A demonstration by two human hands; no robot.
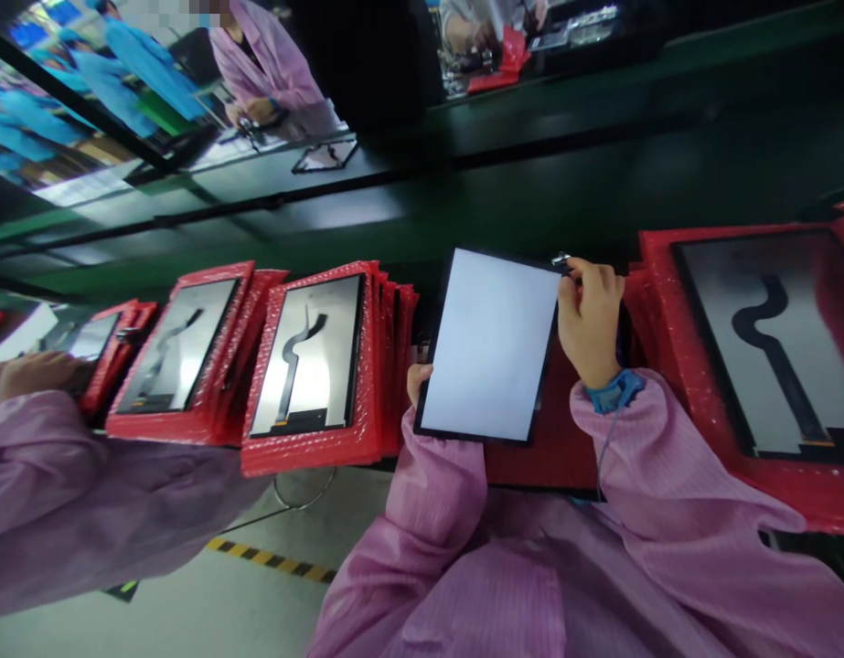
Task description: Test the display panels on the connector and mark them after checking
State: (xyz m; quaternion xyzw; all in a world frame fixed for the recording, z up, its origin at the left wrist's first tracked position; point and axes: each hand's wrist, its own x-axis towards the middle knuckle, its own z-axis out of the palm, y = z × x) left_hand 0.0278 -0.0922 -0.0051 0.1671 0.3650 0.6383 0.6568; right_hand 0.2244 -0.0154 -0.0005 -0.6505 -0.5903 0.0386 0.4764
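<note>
A flat panel [491,347] with a white face and a thin black border is tilted up in front of me. My left hand [419,382] holds its lower left edge, the thumb on the border and the other fingers hidden behind it. At the panel's upper right corner is my right hand [590,311], its fingers closed in a pinch beside a small shiny metallic piece [560,260]. Whether the fingertips grip that piece or the corner is too small to tell. A blue band circles my right wrist.
Stacks of red bubble bags bear panels with dark ribbon cables, on the right [778,338] and left [308,356]. A co-worker's hand [41,373] is at the far left. Across the green bench [531,201], a person in pink [271,55] handles parts.
</note>
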